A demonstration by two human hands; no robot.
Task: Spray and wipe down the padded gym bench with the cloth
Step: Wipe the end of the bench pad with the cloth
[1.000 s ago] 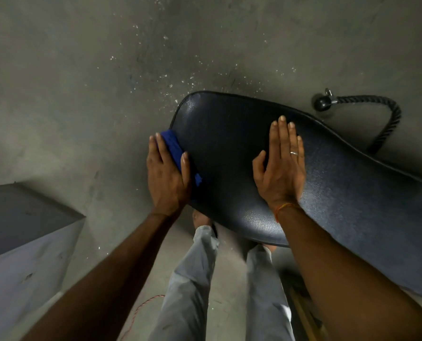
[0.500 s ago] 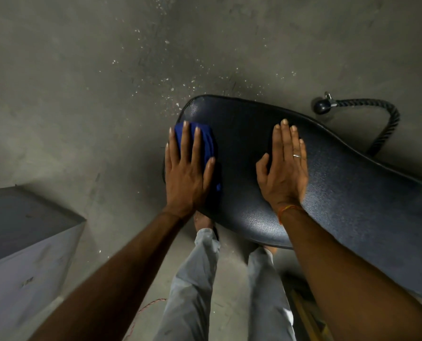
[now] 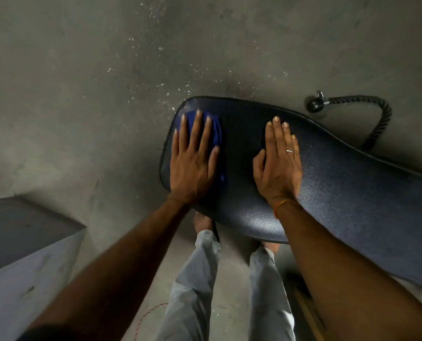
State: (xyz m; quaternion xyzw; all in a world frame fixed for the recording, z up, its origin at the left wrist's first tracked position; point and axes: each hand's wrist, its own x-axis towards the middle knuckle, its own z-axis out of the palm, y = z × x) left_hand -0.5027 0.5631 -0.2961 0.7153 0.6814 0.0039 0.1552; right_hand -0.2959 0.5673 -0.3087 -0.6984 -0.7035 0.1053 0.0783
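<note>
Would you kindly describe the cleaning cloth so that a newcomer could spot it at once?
Find the long black padded bench. At its rounded end, the left hand presses flat on a crumpled blue cloth. It is the only blue thing; the right hand beside it rests on bare padding.

There is one black padded bench point(image 3: 352, 193), one blue cloth point(image 3: 216, 134) and two hands, the left hand point(image 3: 192, 166) and the right hand point(image 3: 277, 166). The right one bears one ring point(image 3: 289, 151) and one orange wrist thread point(image 3: 282, 205). Also one black rope handle point(image 3: 379, 119), one grey block point(image 3: 20, 254), one red cord point(image 3: 148, 316) and two grey trouser legs point(image 3: 192, 279).
</note>
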